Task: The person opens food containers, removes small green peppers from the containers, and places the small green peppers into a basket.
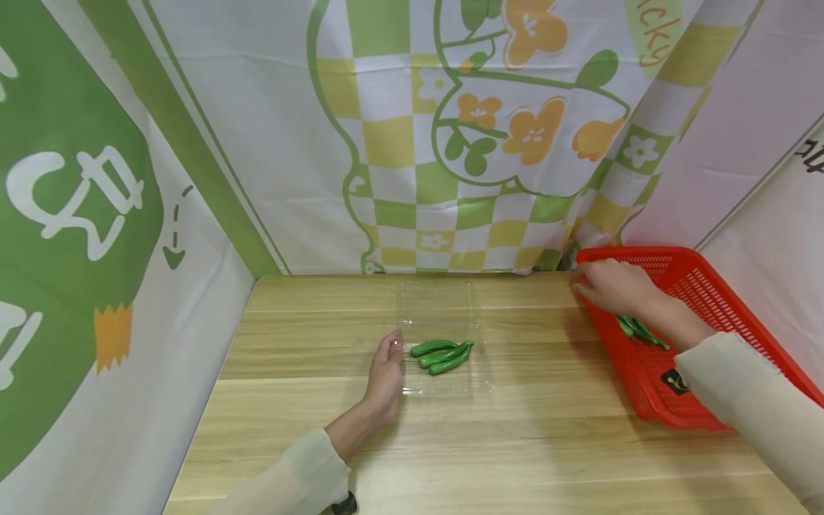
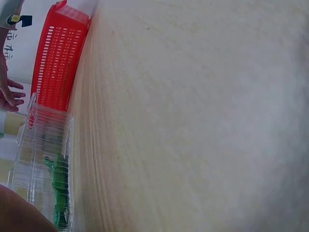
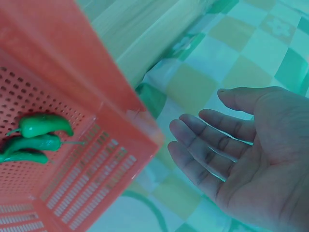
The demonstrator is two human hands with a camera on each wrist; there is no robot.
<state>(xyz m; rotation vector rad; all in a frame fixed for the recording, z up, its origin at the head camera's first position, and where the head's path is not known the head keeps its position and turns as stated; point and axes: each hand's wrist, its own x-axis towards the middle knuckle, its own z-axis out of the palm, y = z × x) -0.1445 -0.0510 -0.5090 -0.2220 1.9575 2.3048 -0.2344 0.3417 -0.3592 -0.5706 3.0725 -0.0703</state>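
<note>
A clear plastic clamshell box [image 1: 473,379] lies with its lid [image 1: 438,300] folded back on the table. Three green chili peppers [image 1: 445,356] lie in its near half. My left hand [image 1: 385,379] touches the box's left side, its fingers extended along the wall. At the far left corner of a red basket [image 1: 637,408], my right hand [image 1: 608,285] hovers by the rim. The right wrist view shows that hand's fingers loosely extended, with nothing in them. More green peppers [image 3: 41,125] lie on the basket floor, partly hidden by my right arm in the head view.
A dark label [image 1: 674,381] shows inside the basket near its front. The wooden table [image 1: 296,400] ends at a checkered, flower-printed cloth [image 1: 389,207] behind, with printed cloth walls on both sides. Something black [image 1: 345,504] sits by the left sleeve.
</note>
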